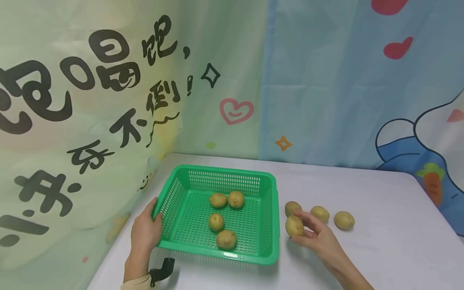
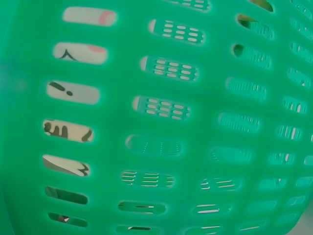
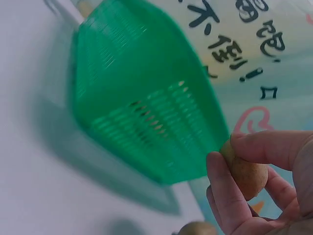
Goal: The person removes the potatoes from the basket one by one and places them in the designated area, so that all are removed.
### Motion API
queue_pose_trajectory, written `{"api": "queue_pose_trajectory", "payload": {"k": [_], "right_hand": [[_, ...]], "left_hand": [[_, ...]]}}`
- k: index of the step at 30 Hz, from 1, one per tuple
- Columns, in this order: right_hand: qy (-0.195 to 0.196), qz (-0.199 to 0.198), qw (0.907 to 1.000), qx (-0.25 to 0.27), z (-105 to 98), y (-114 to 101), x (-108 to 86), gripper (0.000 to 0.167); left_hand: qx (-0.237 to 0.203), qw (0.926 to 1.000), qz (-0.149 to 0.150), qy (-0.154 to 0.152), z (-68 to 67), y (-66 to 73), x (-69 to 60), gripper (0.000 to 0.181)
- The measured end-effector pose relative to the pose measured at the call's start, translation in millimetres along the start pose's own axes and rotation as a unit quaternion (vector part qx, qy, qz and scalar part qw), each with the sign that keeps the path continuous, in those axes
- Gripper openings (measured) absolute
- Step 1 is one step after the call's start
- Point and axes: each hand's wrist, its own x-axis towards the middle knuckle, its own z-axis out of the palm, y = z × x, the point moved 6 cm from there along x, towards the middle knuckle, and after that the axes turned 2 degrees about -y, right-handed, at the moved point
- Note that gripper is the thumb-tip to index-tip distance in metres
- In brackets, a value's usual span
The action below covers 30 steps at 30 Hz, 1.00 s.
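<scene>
A green basket [image 1: 217, 251] holds several potatoes, among them one [image 1: 226, 240] near its front wall. The left hand [image 1: 146, 231] grips the basket's left rim; the left wrist view shows only the slotted green wall [image 2: 110, 112]. To the right of the basket, the right hand [image 1: 320, 237] pinches a potato [image 1: 294, 225] between thumb and fingers, raised off the table in the right wrist view, where the hand [image 3: 264, 181] holds the potato [image 3: 248, 175] beside the basket [image 3: 146, 88]. Behind the held potato sits another potato [image 1: 292, 208].
Two more potatoes, one [image 1: 320, 214] behind the right hand and one [image 1: 344, 220] farther right, lie on the white table [image 1: 384, 241]. A black curved object [image 1: 163, 270] is at the left wrist. Printed curtains [image 1: 308, 80] stand behind and left of the table.
</scene>
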Motion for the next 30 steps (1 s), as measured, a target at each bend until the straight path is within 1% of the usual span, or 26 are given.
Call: {"api": "queue_pose_trajectory", "payload": {"k": [5,9,13,19,26,30], "right_hand": [[0.016,0.03,0.9989,-0.033,-5.4,23.2,-1.4,0.073],[0.038,0.045,0.9969,-0.052,-8.1,34.1,-2.1,0.073],[0.053,0.039,0.994,-0.087,-10.7,39.6,-1.2,0.072],[0.058,0.034,0.9845,-0.161,-8.8,46.5,2.7,0.066],[0.061,0.034,0.9781,-0.196,-3.4,52.4,2.8,0.067],[0.071,0.016,0.9747,-0.211,-2.7,52.3,4.1,0.068]], "left_hand": [[-0.001,1.0,-0.004,-0.001,0.4,-1.9,-0.4,0.053],[-0.003,1.0,-0.001,0.0,0.8,-1.0,0.0,0.053],[-0.002,1.0,-0.003,0.0,1.2,-0.7,0.3,0.053],[-0.002,1.0,-0.002,0.003,1.4,-0.8,0.7,0.052],[-0.004,1.0,-0.005,0.002,1.8,-1.2,0.2,0.052],[-0.004,1.0,-0.005,0.003,1.7,-1.6,0.7,0.052]]}}
